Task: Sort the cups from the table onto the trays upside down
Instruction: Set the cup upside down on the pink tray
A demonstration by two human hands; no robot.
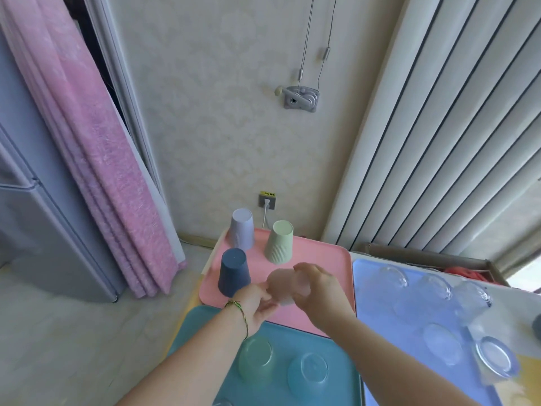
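The left hand (257, 303) and the right hand (319, 288) grip a pink cup (285, 285) between them, just above the pink tray (328, 259). Blur hides which way the cup's mouth points. Behind it, a dark blue cup (234, 272), a lilac cup (242, 228) and a green cup (279, 241) stand upside down. Glasses (433, 285) sit on the blue tray (363, 276) to the right.

One wide-angle camera, worn on the person's head, looks forward and down from close above both forearms. The left hand (257, 303) and right hand (319, 288) meet on a blurred pink cup (281, 284) just below the middle of the frame. Beyond the hands lie the pink tray (322, 253) and then the wall (205, 112). Beneath the wrists sits the teal tray (292, 342), and the blue tray (369, 288) lies outward of the right hand. Straight lines lean and bow toward the frame's edges.
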